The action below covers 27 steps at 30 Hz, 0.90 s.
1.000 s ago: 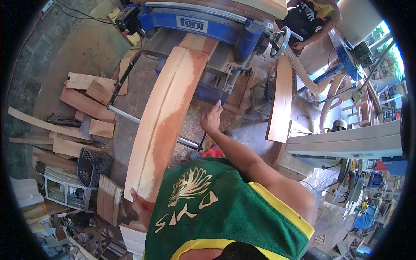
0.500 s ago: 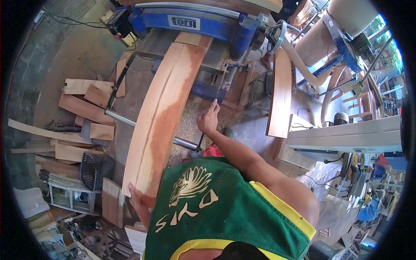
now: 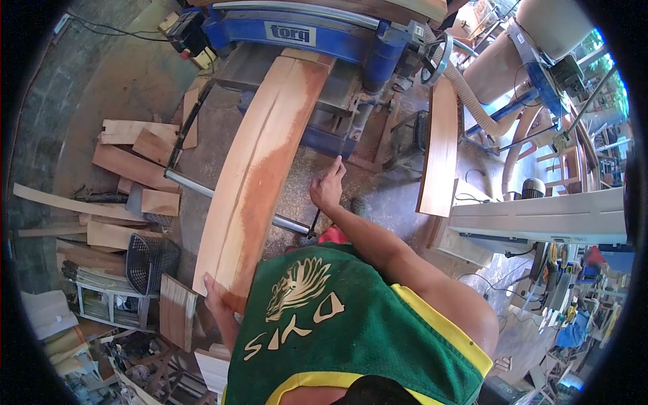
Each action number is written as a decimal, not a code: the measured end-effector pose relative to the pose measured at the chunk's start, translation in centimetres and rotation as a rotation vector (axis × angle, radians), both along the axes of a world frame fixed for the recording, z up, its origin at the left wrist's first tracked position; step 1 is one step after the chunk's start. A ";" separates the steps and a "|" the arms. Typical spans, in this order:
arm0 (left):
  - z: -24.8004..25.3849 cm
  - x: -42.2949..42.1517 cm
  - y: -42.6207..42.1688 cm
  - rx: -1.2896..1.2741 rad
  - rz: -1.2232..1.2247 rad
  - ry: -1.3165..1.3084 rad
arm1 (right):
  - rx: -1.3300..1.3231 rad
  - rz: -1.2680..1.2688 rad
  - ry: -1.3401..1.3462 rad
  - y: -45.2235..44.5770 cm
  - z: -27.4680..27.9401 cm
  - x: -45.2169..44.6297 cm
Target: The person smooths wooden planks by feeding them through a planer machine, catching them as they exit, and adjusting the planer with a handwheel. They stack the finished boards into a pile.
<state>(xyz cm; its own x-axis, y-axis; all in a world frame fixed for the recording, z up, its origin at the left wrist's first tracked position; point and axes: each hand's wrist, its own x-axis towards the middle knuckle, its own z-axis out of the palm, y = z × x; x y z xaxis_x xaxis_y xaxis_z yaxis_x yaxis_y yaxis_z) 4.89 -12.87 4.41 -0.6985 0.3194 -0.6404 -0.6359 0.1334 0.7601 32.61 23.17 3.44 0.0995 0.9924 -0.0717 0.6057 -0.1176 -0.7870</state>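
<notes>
A long wooden plank (image 3: 253, 175), pale with a reddish-brown streak along its right side, runs from my body up to the blue planer (image 3: 290, 32) marked "torq". My left hand (image 3: 214, 297) grips the plank's near end, thumb on the top face and the other fingers hidden below. Another piece of wood (image 3: 307, 55) lies at the far end of the plank, under the machine. To the right of the plank, my right hand (image 3: 327, 187) has its fingers stretched toward the corner of the machine's blue lower table (image 3: 327, 143); whether they touch it I cannot tell.
Metal support rollers (image 3: 291, 224) lie beneath the plank. Loose offcuts (image 3: 135, 165) and a black plastic basket (image 3: 152, 263) are on the left. Another board (image 3: 437, 152) stands to the right, near a ribbed hose (image 3: 476, 108) and a long white machine (image 3: 540, 212).
The plank has slid a little farther toward the planer, and my left hand has moved forward with it. My right hand stays in nearly the same place.
</notes>
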 end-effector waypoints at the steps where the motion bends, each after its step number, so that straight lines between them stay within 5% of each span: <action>1: -0.1 0.0 0.3 0.010 -0.001 -0.004 | -0.001 -0.002 -0.002 0.0 0.0 0.1; 10: 4.1 3.5 4.6 0.023 -0.050 -0.038 | 0.049 -0.021 -0.042 -0.2 -0.9 0.2; 27: 2.5 2.5 8.4 -0.126 -0.055 -0.089 | 0.045 0.008 -0.020 0.0 -0.8 0.3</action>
<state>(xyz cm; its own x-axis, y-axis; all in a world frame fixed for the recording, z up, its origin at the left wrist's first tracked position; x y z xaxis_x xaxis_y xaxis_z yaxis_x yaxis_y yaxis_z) 7.41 -4.51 6.91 -0.6208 0.2684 -0.7366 -0.6894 0.2605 0.6759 32.91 23.15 2.63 0.0925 0.9954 -0.0255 0.6220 -0.0778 -0.7792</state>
